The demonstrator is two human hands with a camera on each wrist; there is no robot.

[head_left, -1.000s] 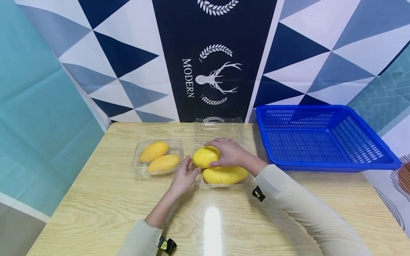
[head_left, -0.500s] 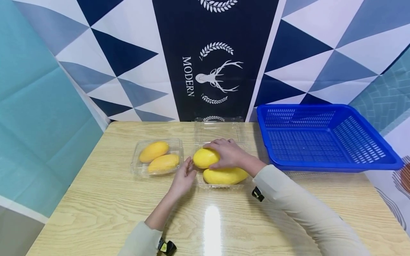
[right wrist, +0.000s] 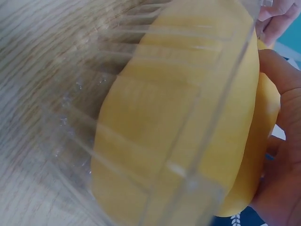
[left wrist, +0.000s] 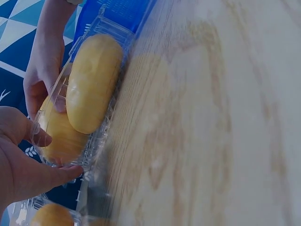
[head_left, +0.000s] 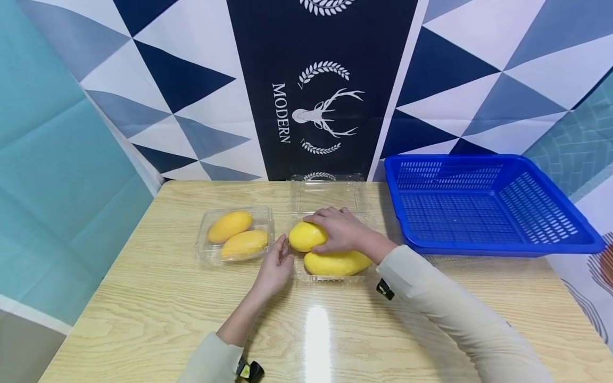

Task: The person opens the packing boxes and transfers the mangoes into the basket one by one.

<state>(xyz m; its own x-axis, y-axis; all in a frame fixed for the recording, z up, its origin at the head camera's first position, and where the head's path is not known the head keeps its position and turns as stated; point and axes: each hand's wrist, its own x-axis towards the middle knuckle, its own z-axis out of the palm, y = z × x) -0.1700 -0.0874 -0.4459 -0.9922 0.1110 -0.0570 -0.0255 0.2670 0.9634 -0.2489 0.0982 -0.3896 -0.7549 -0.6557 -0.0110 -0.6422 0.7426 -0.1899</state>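
An unlatched clear plastic clamshell box [head_left: 328, 198] stands at mid-table, its lid raised at the back. Inside lie two yellow mangoes, a rear mango [head_left: 305, 237] and a front mango [head_left: 337, 263]. My right hand [head_left: 341, 230] grips the rear mango from above, fingers over its far side and thumb on the near side. In the right wrist view the front mango [right wrist: 174, 113] shows through the box wall. At the box's left wall, my left hand [head_left: 275, 266] holds the rim between thumb and fingers; the left wrist view shows that hand [left wrist: 28, 160] closely.
To the left, another clear box [head_left: 203, 246] contains two orange-yellow mangoes [head_left: 244, 244]. A blue perforated basket [head_left: 479, 247] stands at the right rear of the wooden table [head_left: 158, 319]. Patterned cloth [head_left: 330, 48] hangs behind the table.
My left thumb has drawn back slightly to the left. My right hand stays on the rear mango, with almost no movement.
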